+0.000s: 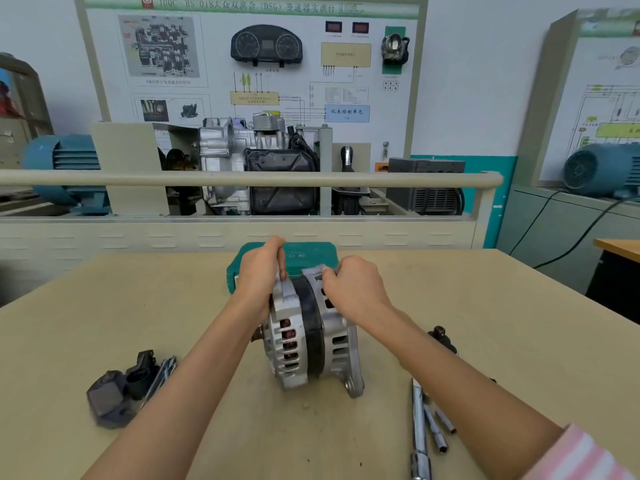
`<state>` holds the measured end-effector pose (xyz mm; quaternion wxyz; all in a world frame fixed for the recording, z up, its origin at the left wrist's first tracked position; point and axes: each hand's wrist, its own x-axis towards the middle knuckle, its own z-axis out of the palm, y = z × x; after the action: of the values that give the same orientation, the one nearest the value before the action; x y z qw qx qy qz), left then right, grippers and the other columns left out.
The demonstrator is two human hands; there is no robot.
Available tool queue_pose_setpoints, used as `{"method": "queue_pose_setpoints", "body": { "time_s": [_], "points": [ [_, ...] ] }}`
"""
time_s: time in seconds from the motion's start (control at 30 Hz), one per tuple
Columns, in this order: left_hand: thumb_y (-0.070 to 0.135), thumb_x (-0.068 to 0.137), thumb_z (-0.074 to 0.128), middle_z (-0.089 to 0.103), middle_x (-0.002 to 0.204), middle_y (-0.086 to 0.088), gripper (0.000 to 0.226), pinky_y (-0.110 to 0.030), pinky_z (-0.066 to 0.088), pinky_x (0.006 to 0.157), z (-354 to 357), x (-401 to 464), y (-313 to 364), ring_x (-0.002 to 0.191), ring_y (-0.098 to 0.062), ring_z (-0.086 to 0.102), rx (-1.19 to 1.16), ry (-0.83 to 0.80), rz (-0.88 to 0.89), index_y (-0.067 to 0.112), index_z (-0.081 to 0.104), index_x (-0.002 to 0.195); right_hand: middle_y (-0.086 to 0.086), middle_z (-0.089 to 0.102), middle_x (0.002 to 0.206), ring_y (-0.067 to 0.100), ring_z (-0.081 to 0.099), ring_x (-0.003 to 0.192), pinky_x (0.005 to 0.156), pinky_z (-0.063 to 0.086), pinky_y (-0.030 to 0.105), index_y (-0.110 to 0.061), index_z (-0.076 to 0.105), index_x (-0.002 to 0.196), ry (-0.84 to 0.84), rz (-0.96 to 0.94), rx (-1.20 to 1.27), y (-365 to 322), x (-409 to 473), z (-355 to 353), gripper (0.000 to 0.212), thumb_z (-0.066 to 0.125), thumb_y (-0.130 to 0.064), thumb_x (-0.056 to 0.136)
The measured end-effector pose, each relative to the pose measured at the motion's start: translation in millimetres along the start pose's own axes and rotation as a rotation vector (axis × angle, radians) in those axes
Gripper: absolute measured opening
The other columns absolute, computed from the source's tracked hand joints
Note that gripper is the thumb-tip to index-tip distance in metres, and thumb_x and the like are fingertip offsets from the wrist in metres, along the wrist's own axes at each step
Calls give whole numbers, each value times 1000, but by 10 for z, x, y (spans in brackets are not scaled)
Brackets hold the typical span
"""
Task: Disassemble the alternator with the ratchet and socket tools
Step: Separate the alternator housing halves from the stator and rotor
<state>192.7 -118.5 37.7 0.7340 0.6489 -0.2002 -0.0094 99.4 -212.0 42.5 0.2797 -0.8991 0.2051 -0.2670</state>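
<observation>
Green tool case shut behind alternator; both hands gripping it.

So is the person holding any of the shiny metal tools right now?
No, both hands, left and right, grip the silver alternator, while the chrome socket tools lie untouched on the beige table.

Silver alternator stands on edge on the table; chrome ratchet tools right

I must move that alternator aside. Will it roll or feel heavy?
The alternator is probably heavy: metal housing, copper windings showing. Its round body might roll, though the mounting ear on the table likely checks that. Both hands hold it.
</observation>
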Motion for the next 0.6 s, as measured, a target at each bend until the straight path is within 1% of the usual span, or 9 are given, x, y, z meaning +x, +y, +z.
{"method": "queue_pose_setpoints", "body": {
  "time_s": [0.07, 0.13, 0.2, 0.23, 0.3, 0.33, 0.4, 0.53, 0.6],
  "points": [
    [25, 91, 45, 41, 41, 5, 52, -35, 41, 79, -16, -40, 14, 57, -14, 47, 19, 2, 5, 15, 36, 41, 13, 64, 107, 22, 59, 85, 70, 48, 30, -5, 58, 97, -59, 15, 59, -1, -21, -50, 35, 41, -36, 98],
    [24, 90, 48, 44, 51, 1, 46, -39, 42, 82, -46, -74, 12, 66, -20, 45, 33, -12, -2, 16, 38, 45, 10, 63, 101, 18, 60, 88, 72, 48, 31, -16, 54, 90, -159, 55, 239, 16, -90, -138, 36, 35, -45, 98],
    [22, 90, 49, 43, 66, -6, 40, -39, 39, 81, -76, -96, 3, 75, -22, 41, 82, -36, 4, 16, 40, 51, 11, 64, 98, 20, 62, 89, 78, 51, 36, -23, 53, 85, -197, 74, 363, 86, -167, -237, 36, 29, -45, 99],
    [22, 90, 49, 44, 70, -8, 37, -37, 37, 80, -83, -106, -1, 78, -22, 42, 108, -44, 7, 16, 40, 54, 14, 65, 100, 25, 62, 92, 81, 50, 40, -17, 57, 88, -168, 73, 337, 152, -185, -291, 37, 31, -40, 100],
    [21, 90, 47, 47, 71, -6, 34, -36, 36, 80, -79, -123, -5, 81, -22, 45, 132, -38, 4, 16, 41, 57, 18, 66, 96, 31, 62, 91, 80, 49, 40, -2, 60, 94, -101, 77, 125, 331, -193, -424, 34, 38, -27, 99],
    [20, 90, 46, 47, 70, -4, 33, -36, 36, 80, -71, -134, -2, 80, -22, 45, 138, -27, 7, 15, 41, 58, 16, 64, 88, 31, 60, 84, 73, 47, 36, 1, 59, 87, -118, 89, -24, 437, -206, -492, 31, 42, -23, 97],
    [18, 89, 44, 46, 68, -4, 32, -35, 36, 78, -49, -158, 4, 79, -21, 44, 141, -5, 22, 15, 40, 58, 8, 51, 68, 24, 50, 68, 58, 37, 27, -5, 47, 67, -254, 143, -311, 623, -287, -624, 33, 45, -22, 94],
    [15, 88, 43, 45, 66, -4, 30, -36, 36, 79, -46, -194, 4, 74, -21, 41, 126, 2, 45, 13, 41, 59, 8, 50, 80, 16, 45, 67, 52, 33, 22, -7, 45, 73, -414, 222, -601, 887, -517, -775, 26, 43, -18, 96],
    [15, 88, 43, 45, 66, -4, 29, -36, 35, 79, -54, -206, 4, 72, -20, 40, 127, 4, 52, 13, 41, 59, 3, 45, 72, 11, 40, 57, 43, 28, 19, -10, 37, 66, -445, 240, -638, 952, -636, -840, 31, 43, -16, 95]
  ]
}}
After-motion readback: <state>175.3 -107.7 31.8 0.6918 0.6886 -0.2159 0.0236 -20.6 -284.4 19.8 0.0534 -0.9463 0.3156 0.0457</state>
